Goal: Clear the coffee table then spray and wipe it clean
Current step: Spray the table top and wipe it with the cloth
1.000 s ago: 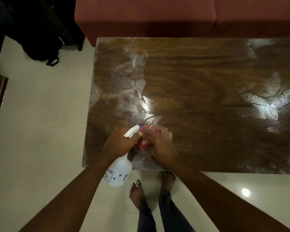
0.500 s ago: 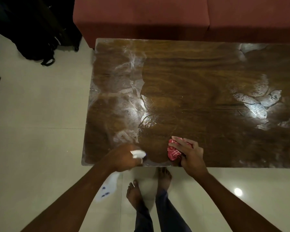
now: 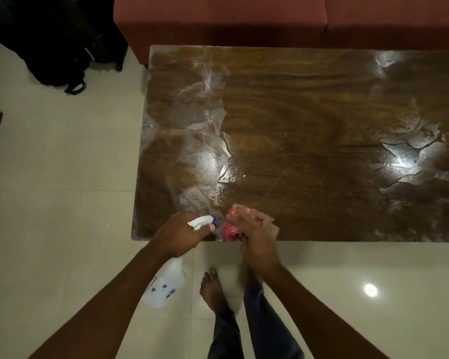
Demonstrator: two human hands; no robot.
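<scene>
Left hand (image 3: 178, 235) is gripping the spray bottle (image 3: 167, 283) at the neck, fingers curled round it. The white trigger head is sticking out over the near desk (image 3: 309, 125) edge with the nozzle pointing right. The bottle body is hanging below the edge, over the floor (image 3: 62, 203).

Right hand (image 3: 257, 242) is holding the red cloth (image 3: 231, 229), fingers curled over it. It's pressing the cloth onto the desk top right at the near edge, just beside the nozzle. The hand is blurring, so the finger detail isn't resolving.

The desk top is showing dark glossy wood grain. A whitish wet film (image 3: 187, 125) is covering the left strip, and more wet patches (image 3: 405, 156) are shining at the right. The middle band is looking darker.

The person's bare foot (image 3: 213, 288) and dark trouser legs are showing below the hands, on pale tiles. A red sofa (image 3: 244, 16) is running along the desk's far edge. A black bag (image 3: 57, 47) is lying on the floor at far left, beside the sofa end. A light spot (image 3: 370, 290) is reflecting off the tile at lower right.
</scene>
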